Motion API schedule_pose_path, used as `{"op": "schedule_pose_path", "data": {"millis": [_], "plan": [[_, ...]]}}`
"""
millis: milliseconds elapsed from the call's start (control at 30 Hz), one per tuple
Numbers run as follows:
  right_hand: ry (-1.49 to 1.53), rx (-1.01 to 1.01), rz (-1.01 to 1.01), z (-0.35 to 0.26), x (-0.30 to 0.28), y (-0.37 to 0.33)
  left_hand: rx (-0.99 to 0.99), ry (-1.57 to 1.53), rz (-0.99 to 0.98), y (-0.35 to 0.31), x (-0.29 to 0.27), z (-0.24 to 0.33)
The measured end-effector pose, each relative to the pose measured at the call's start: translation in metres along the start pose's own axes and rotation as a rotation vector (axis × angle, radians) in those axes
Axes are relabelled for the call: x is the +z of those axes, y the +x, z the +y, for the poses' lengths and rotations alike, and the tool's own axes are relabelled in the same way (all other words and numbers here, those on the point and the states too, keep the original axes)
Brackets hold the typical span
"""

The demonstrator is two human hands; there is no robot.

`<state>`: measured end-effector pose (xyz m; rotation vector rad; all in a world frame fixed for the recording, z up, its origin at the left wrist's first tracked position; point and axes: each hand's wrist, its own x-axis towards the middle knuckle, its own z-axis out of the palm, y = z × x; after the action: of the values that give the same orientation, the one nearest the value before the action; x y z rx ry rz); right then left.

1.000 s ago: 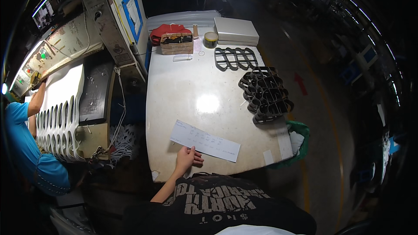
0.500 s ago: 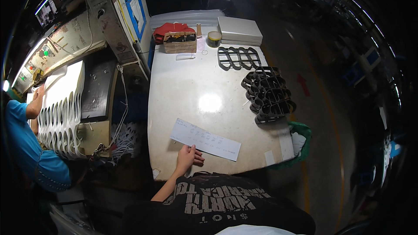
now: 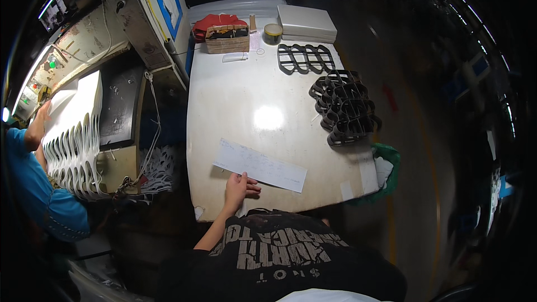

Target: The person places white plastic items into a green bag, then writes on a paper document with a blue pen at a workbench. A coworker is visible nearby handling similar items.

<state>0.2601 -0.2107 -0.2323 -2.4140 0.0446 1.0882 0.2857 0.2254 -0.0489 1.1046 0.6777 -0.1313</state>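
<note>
My left hand (image 3: 239, 190) is at the near edge of the white table, its thumb and curled fingers closed at the lower edge of a long white paper slip (image 3: 260, 166) with faint handwriting. The slip is tilted, its right end nearer to me. Of my right hand, only a small patch of skin (image 3: 325, 222) shows beside the dark shirt; its fingers are hidden.
On the white table (image 3: 224, 106) are a stack of black cutting dies (image 3: 342, 109), a flat die (image 3: 305, 59), a white sheet stack (image 3: 306, 23), a tape roll (image 3: 272, 34) and a cardboard box (image 3: 227, 45). A green bag (image 3: 386, 176) hangs at right. A co-worker (image 3: 42, 190) handles white sheets at left.
The slip's surface looks tilted differently, still at my left hand. A bit of skin now shows at the shirt's right edge. The whole view has shifted, with the table higher in it.
</note>
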Motion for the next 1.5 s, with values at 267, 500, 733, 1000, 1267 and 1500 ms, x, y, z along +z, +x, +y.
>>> {"op": "schedule_pose_path", "data": {"millis": [267, 500, 733, 1000, 1267, 1500], "plan": [[-0.108, -0.043, 0.164, 0.025, 0.032, 0.004, 0.007, -0.134, 0.067, 0.003, 0.009, 0.000], [0.202, 0.131, 0.179, -0.018, 0.013, -0.035, 0.052, -0.139, 0.050, 0.010, -0.004, -0.007], [0.638, 0.065, -0.116, -0.037, -0.054, -0.097, -0.060, -0.345, 0.025, 0.014, -0.017, -0.002], [0.095, -0.012, -0.212, -0.076, -0.120, -0.121, -0.406, 0.036, -0.309, -0.026, 0.002, 0.036], [0.192, -0.424, -0.031, -0.210, -0.235, -0.166, -0.067, 0.451, -0.752, -0.042, 0.039, 0.051], [0.390, -0.544, 0.068, -0.285, -0.202, -0.123, 0.067, 0.092, -0.398, -0.030, 0.054, 0.026]]}}
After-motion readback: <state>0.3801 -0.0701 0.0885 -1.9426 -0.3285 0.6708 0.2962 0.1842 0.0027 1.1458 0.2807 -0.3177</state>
